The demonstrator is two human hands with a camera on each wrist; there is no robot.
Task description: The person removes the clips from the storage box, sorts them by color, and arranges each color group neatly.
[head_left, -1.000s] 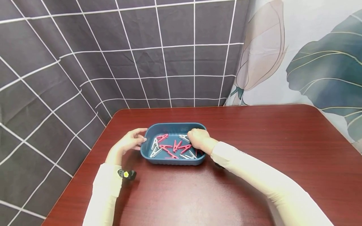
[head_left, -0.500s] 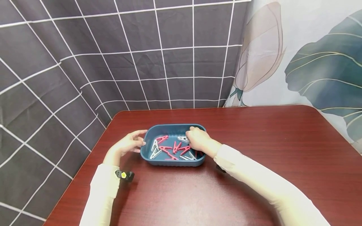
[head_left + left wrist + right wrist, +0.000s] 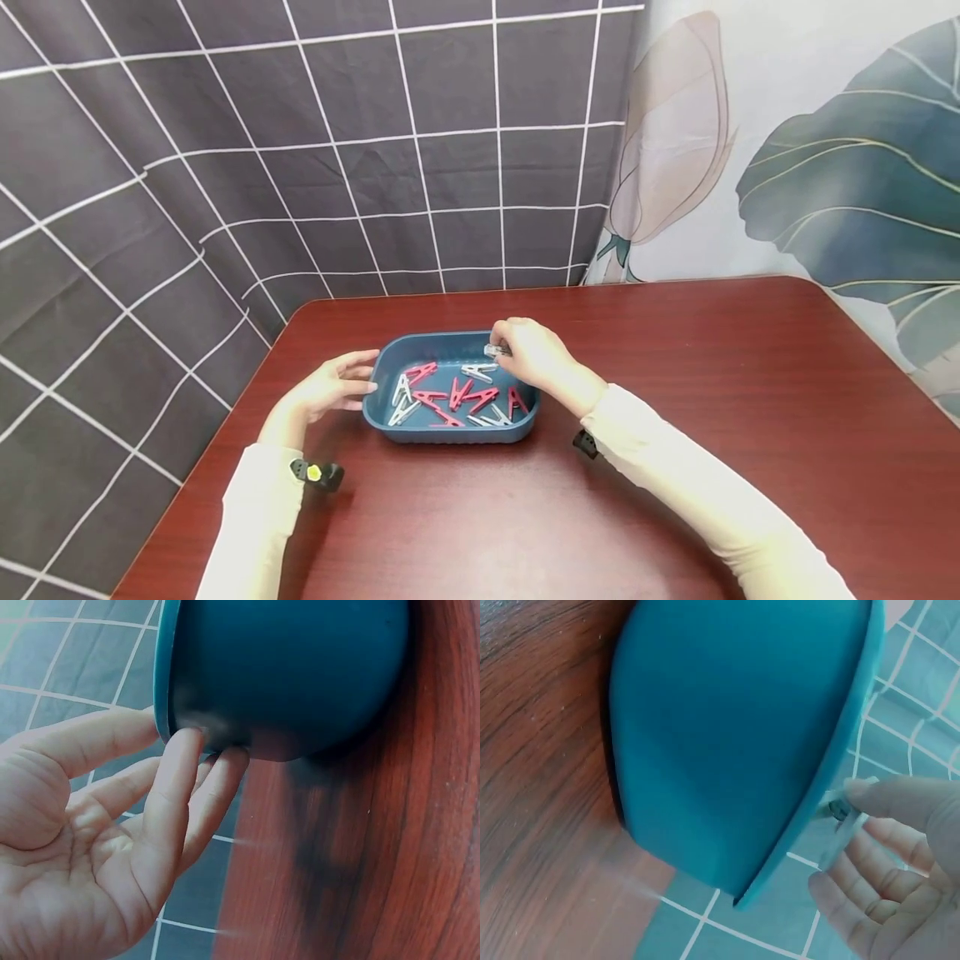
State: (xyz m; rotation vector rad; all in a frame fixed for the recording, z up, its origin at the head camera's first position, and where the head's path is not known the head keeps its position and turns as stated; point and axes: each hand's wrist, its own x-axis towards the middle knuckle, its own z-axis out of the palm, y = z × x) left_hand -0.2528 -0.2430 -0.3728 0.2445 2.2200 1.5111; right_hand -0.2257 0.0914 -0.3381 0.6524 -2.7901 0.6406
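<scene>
A blue plastic bin (image 3: 450,433) stands on the table and holds several red and white clothespins. My left hand (image 3: 330,385) is at its left end, thumb at the rim and fingertips against the outer wall, as the left wrist view shows. Above the far right corner of the bin, my right hand (image 3: 542,357) pinches a pale clothespin (image 3: 844,825) between thumb and fingers, just over the rim. A white clothespin (image 3: 478,372) lies below that hand, and a red one (image 3: 516,402) rests near the right wall.
The reddish-brown wooden table (image 3: 675,400) extends around the bin, mostly to the right and front. A dark gridded curtain (image 3: 450,167) hangs behind and at the left, and a leaf-printed curtain (image 3: 787,167) at the right.
My right hand has risen from inside the bin with a pale clothespin, uncovering the clothespins beneath. My left hand stays at the left end. The head view has shifted slightly.
</scene>
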